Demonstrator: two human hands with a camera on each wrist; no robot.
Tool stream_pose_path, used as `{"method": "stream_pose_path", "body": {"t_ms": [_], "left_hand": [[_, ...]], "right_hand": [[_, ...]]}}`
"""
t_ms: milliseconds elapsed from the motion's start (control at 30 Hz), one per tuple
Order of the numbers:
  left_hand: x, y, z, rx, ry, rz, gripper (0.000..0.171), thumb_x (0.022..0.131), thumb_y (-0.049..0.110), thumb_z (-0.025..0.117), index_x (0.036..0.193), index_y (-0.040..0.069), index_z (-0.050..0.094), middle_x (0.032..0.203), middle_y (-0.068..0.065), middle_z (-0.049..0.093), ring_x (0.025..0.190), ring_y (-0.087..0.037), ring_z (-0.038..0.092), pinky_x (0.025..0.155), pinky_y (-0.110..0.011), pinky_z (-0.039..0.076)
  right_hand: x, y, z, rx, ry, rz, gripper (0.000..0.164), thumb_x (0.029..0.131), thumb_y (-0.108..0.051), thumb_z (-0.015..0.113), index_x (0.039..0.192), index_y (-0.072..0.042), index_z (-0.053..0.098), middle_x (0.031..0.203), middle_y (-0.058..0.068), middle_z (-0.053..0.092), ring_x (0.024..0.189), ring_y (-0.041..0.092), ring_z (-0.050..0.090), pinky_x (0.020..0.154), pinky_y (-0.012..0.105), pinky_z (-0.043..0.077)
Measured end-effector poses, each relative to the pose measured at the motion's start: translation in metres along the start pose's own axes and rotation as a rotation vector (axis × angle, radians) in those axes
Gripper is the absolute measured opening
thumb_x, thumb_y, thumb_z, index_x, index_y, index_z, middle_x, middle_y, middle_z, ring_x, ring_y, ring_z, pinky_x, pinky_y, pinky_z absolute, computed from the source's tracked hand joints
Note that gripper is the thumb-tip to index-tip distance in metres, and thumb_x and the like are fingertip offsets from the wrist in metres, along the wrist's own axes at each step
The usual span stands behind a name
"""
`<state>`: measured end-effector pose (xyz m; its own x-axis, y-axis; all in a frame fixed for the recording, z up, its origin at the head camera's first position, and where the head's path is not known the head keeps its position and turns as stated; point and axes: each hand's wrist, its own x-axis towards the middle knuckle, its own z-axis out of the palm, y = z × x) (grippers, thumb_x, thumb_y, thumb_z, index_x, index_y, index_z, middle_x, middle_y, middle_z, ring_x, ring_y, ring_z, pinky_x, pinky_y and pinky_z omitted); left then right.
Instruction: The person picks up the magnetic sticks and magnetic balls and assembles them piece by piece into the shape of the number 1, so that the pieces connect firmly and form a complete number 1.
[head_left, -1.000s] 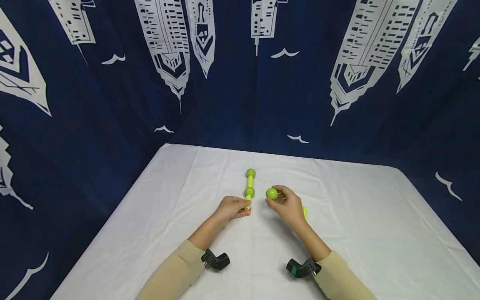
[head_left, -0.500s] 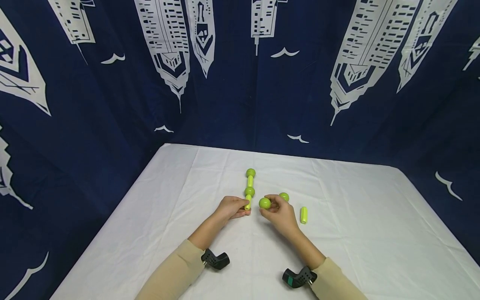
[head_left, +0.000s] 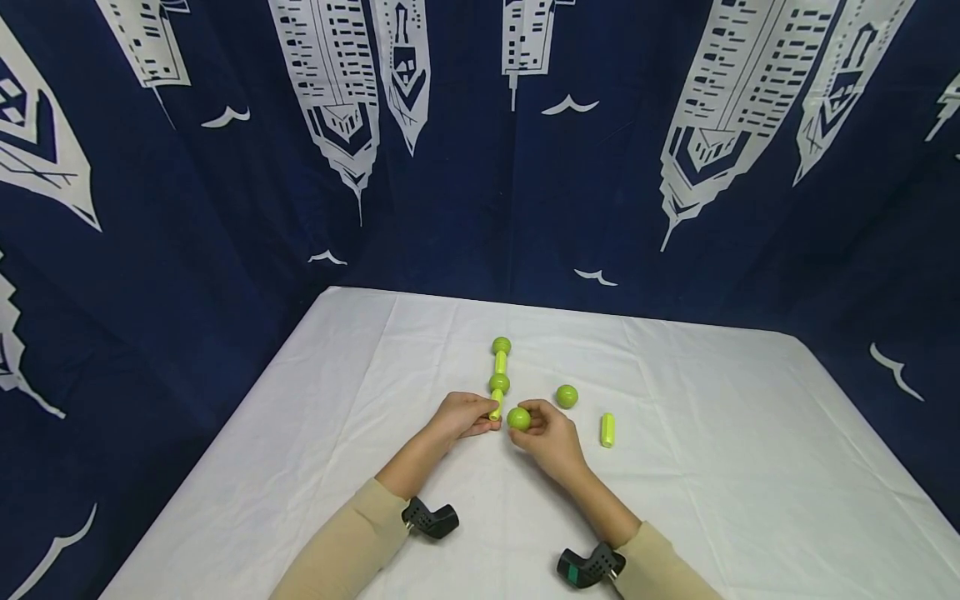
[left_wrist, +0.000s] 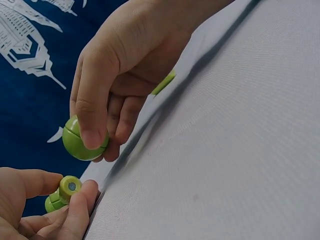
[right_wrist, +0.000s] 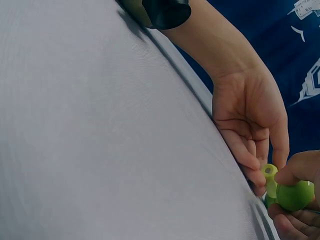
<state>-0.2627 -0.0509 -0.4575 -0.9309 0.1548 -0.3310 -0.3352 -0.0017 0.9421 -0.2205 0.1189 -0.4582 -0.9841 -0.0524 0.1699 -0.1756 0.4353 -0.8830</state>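
In the head view, a chain of two green balls and two yellow-green rods lies on the white table, with a ball [head_left: 502,345] at its far end. My left hand [head_left: 461,414] pinches the near rod [head_left: 497,398] between thumb and fingers. The rod's free end [left_wrist: 71,186] shows a small grey disc in the left wrist view. My right hand [head_left: 553,437] holds another green ball [head_left: 518,418] just right of that rod, with a small gap between them. A groove runs round this ball in the left wrist view.
A loose green ball [head_left: 567,396] rests beyond my right hand. To its right lies a loose yellow-green rod [head_left: 607,430]. The white tablecloth [head_left: 750,467] reaches back to a dark blue curtain [head_left: 480,208] with white building prints. Both wrists carry black camera mounts.
My right hand has moved left and nearer me with its ball, toward the rod's near end. The loose ball and rod have come fully into sight. The left hand stays still.
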Motion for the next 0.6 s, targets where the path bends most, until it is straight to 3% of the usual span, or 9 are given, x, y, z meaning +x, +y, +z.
{"method": "stream_pose_path", "body": {"t_ms": [600], "left_hand": [[-0.001,-0.002,-0.001,0.027,0.008,0.031,0.027,0.093,0.009,0.065,0.110,-0.012,0.064,0.072,-0.001,0.061,0.062,-0.003,0.059,0.065,-0.014,0.056]], "right_hand": [[-0.006,-0.004,0.016,0.034,-0.003,-0.043,0.035,0.070,-0.006,0.084,0.096,0.001,0.062,0.086,0.008,0.066,0.075,0.017,0.064,0.064,0.021,0.054]]}}
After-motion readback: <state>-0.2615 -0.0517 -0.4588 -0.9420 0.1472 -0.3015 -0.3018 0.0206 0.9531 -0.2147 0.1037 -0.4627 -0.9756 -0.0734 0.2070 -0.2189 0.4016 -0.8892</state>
